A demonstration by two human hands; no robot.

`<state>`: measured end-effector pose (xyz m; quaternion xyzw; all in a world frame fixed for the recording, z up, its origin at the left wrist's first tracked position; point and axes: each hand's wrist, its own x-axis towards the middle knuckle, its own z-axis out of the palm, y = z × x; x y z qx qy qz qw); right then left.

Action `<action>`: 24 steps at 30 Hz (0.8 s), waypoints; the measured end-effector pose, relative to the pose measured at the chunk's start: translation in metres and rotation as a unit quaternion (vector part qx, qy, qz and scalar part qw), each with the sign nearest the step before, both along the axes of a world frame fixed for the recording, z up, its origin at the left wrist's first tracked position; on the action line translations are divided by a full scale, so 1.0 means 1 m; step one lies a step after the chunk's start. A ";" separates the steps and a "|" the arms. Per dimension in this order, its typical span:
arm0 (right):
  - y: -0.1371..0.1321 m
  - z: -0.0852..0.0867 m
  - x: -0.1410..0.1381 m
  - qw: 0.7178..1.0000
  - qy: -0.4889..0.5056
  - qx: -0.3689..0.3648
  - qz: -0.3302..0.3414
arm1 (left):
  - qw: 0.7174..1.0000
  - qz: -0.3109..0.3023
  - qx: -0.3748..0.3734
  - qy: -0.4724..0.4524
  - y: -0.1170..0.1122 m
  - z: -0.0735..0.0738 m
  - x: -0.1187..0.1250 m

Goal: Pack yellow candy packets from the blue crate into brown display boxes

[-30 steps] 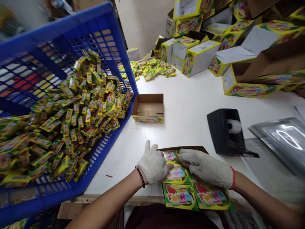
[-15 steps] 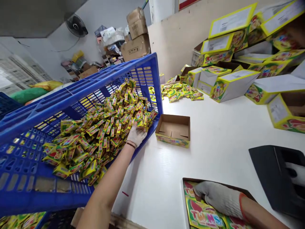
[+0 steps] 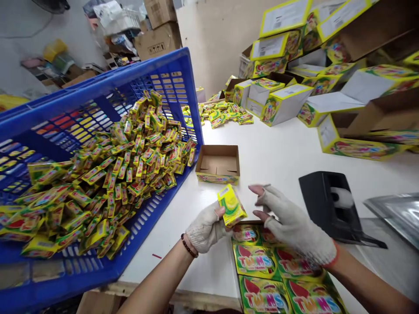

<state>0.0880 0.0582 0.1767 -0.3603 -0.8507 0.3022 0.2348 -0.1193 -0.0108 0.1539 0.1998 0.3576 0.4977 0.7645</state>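
Note:
My left hand [image 3: 207, 227], in a white knit glove with bare fingertips, grips a small yellow-and-green candy packet [image 3: 231, 205] upright above the table. Close on its right, my right hand [image 3: 288, 218], gloved too, has its fingers apart with nothing in them. Below both hands, a shallow box holds rows of flat-lying packets marked TWINS [image 3: 257, 261]; my right hand covers part of it. To the left, a tilted blue plastic crate [image 3: 144, 237] holds a large heap of similar packets [image 3: 131, 174].
An open cardboard box [image 3: 218, 179] stands beyond my hands. A black tape dispenser [image 3: 330, 205] sits on the right, near a clear plastic bag [image 3: 397, 213]. Stacked printed boxes [image 3: 288, 102] fill the back right, with loose packets [image 3: 225, 113] beside them.
My left hand has come out of the crate with a candy packet and moved right, over the table. My right hand has lifted off the packed box and spread its fingers. The view has shifted right.

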 end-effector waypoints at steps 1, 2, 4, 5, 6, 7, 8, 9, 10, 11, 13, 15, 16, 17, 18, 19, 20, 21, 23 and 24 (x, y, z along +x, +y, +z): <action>0.001 0.006 0.001 0.998 -0.004 0.049 0.031 | 1.000 -0.029 0.001 -0.009 -0.001 0.003 0.006; 0.002 0.011 0.002 0.994 -0.018 0.088 0.069 | 0.999 -0.051 0.000 -0.004 0.000 0.005 0.011; 0.002 0.021 0.005 0.986 -0.053 0.120 0.105 | 0.996 -0.069 -0.003 0.052 0.002 0.010 0.016; 0.002 0.024 0.007 0.987 -0.064 0.112 0.093 | 0.993 -0.051 0.002 0.107 0.003 0.012 0.017; 0.000 0.027 0.009 0.991 -0.070 0.093 0.073 | 0.984 -0.019 0.020 0.178 0.004 0.015 0.017; -0.001 0.028 0.010 0.993 -0.079 0.067 0.052 | 0.964 0.015 0.054 0.262 0.003 0.018 0.017; -0.003 0.029 0.012 0.994 -0.092 0.037 0.041 | 0.932 0.036 0.103 0.346 0.002 0.021 0.017; -0.006 0.029 0.012 0.993 -0.109 0.010 0.043 | 0.891 0.037 0.159 0.423 0.000 0.024 0.017; -0.008 0.029 0.012 0.991 -0.124 -0.013 0.051 | 0.849 0.022 0.209 0.485 -0.001 0.025 0.018; -0.009 0.028 0.012 0.989 -0.133 -0.030 0.056 | 0.816 -0.003 0.242 0.525 -0.003 0.026 0.019; -0.011 0.024 0.012 0.989 -0.127 -0.060 0.038 | 0.811 -0.027 0.237 0.534 -0.006 0.024 0.024; -0.011 0.018 0.015 0.989 -0.103 -0.103 0.003 | 0.872 -0.004 0.166 0.461 -0.008 0.016 0.029; -0.010 0.016 0.018 0.986 -0.091 -0.135 -0.014 | 0.904 0.001 0.126 0.409 -0.009 0.011 0.031; -0.008 0.013 0.021 0.981 -0.082 -0.170 -0.030 | 0.925 0.002 0.094 0.368 -0.011 0.006 0.032; -0.007 0.010 0.024 0.975 -0.078 -0.204 -0.044 | 0.932 0.007 0.077 0.353 -0.012 0.000 0.032; -0.006 0.007 0.026 0.969 -0.079 -0.230 -0.055 | 0.926 0.020 0.075 0.370 -0.014 -0.005 0.031; -0.004 0.005 0.028 0.965 -0.085 -0.241 -0.059 | 0.907 0.040 0.087 0.411 -0.016 -0.010 0.029; -0.003 0.002 0.029 0.965 -0.098 -0.238 -0.055 | 0.877 0.065 0.111 0.464 -0.018 -0.014 0.027; -0.003 -0.004 0.025 0.968 -0.146 -0.204 -0.021 | 0.805 0.108 0.175 0.556 -0.021 -0.022 0.022; -0.003 -0.008 0.021 0.968 -0.174 -0.181 0.001 | 0.777 0.114 0.206 0.584 -0.023 -0.026 0.020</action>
